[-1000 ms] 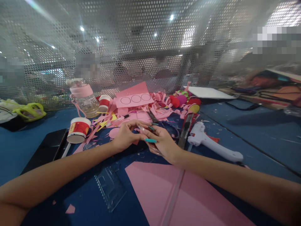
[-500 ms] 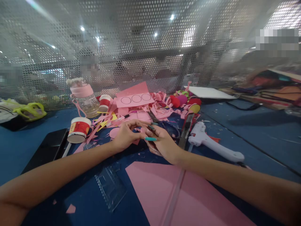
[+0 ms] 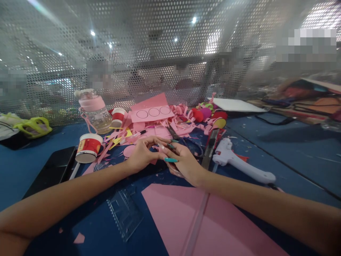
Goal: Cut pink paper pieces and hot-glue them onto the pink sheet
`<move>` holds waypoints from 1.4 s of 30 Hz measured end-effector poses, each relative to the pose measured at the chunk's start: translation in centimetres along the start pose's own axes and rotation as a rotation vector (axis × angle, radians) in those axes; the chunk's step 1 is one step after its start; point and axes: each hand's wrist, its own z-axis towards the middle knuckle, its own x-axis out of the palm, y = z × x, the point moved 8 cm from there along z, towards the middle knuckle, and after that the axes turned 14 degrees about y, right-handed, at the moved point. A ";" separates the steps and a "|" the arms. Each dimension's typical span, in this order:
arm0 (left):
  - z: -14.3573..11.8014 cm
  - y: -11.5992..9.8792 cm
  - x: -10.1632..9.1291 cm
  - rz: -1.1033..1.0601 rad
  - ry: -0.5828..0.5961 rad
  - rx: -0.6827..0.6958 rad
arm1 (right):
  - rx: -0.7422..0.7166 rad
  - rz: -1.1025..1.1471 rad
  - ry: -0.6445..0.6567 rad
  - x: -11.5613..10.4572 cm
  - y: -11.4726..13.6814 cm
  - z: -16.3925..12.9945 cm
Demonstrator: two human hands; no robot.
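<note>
My left hand (image 3: 145, 153) and my right hand (image 3: 183, 160) meet over the middle of the table, fingertips touching. Both are closed in a pinch, with long teal nails showing. Whatever is between the fingers is mostly hidden; a small pinkish bit may show there. Beside my left hand lies a pink paper disc (image 3: 129, 151). Blue-handled scissors (image 3: 195, 146) rest just beyond my right hand, partly covered by it. Under my right forearm spreads a large pink sheet (image 3: 170, 217), with a clear glue stick (image 3: 198, 224) across it.
A white glue gun (image 3: 243, 165) and a dark-bladed cutter (image 3: 210, 147) lie on the right. At left are a black phone (image 3: 52, 170), a red paper cup (image 3: 89, 147) and a water bottle (image 3: 94, 110). A clear stencil (image 3: 124, 215) lies nearer; pink scraps (image 3: 183, 126) pile up behind.
The fingers of my right hand have shifted slightly against my left fingertips. Both hands stay in the same place, and the view has moved a little.
</note>
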 end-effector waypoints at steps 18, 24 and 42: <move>0.0 0.1 -0.1 -0.022 -0.021 -0.012 | -0.018 -0.021 0.052 0.3 0.0 0.1; -0.1 0.1 -0.1 -0.009 -0.018 -0.022 | -0.034 -0.060 0.025 0.2 0.1 0.1; 0.0 0.2 0.0 -0.033 0.002 -0.020 | -0.049 -0.025 0.048 -0.1 -0.3 0.3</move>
